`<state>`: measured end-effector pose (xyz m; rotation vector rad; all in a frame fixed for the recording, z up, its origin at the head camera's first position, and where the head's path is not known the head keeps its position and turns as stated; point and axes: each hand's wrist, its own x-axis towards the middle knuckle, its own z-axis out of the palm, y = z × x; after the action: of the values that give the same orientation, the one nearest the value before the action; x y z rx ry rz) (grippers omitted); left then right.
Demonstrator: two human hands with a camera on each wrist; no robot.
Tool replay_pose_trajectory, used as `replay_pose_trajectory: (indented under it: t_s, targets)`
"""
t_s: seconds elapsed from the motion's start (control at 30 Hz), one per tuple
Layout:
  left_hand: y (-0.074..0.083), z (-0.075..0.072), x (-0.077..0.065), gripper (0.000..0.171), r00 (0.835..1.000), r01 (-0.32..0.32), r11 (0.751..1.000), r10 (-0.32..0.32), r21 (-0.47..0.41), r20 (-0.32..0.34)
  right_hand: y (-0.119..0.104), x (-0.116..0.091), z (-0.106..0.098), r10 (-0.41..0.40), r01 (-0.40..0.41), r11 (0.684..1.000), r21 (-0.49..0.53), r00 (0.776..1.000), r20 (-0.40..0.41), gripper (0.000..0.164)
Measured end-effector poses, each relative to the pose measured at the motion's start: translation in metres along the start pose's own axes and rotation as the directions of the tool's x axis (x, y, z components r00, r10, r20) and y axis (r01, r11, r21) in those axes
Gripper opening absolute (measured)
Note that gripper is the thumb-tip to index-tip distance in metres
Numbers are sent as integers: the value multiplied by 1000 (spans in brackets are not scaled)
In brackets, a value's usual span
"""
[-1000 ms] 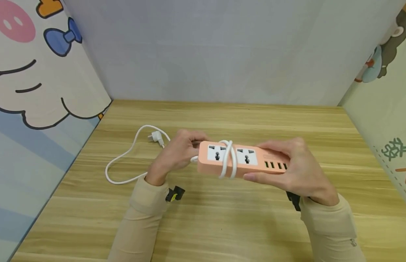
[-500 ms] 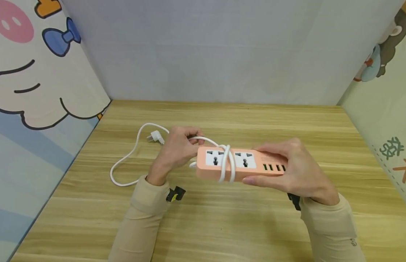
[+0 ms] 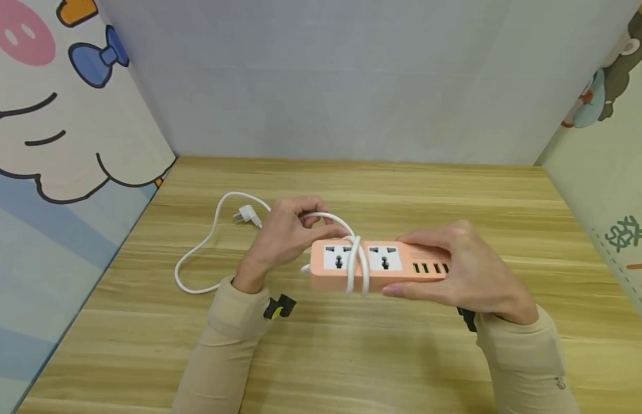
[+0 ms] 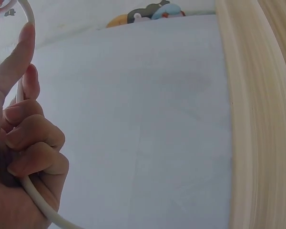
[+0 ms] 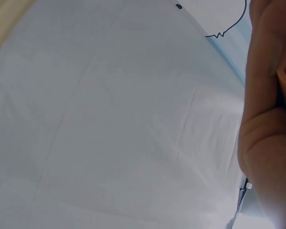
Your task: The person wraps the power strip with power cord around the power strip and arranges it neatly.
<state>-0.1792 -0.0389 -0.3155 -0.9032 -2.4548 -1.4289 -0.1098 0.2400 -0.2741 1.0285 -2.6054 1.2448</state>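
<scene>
An orange power strip [image 3: 328, 282] with two white sockets and several USB ports is held over the table by my right hand [image 3: 471, 270], thumb along the near side and fingers along the far side. Its white cord [image 3: 365, 270] wraps around the middle, crossing on top. Behind the strip's left end my left hand [image 3: 285, 236] grips the free cord; in the left wrist view, curled fingers [image 4: 35, 133] close round the cord [image 4: 40, 202] while it passes up by the thumb. A white plug [image 3: 247, 215] lies on the table beyond the left hand.
Loose cord [image 3: 197, 247] loops across the left of the wooden table [image 3: 404, 362]. A pale curtain [image 3: 341, 86] stands behind the table, with cartoon-printed panels at left and right. Black wrist mounts [image 3: 281, 307] sit at the sleeves.
The power strip has tilted and moved slightly toward me. My left hand has shifted a little, and an arc of cord now shows between it and the wrapped turns.
</scene>
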Motion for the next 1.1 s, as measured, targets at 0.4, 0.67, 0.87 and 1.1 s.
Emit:
replay_pose_trajectory:
  t_s: [0.4,0.67,0.87,1.1]
  targets:
    - [-1,2,-1,52,992,3,994,10,106,-125,1,1,1,-28,29,999,-19,996,83,30]
    - [0,3,-2,55,996,-9,999,13,43,-89,4,1,3,-42,46,998,-33,991,123,33]
    - [3,5,-3,43,995,-52,998,54,27,-83,4,1,4,-16,25,998,-57,988,150,29]
    - [4,7,-1,48,973,-147,984,162,97,-162,5,0,3,-10,21,997,-71,988,156,29]
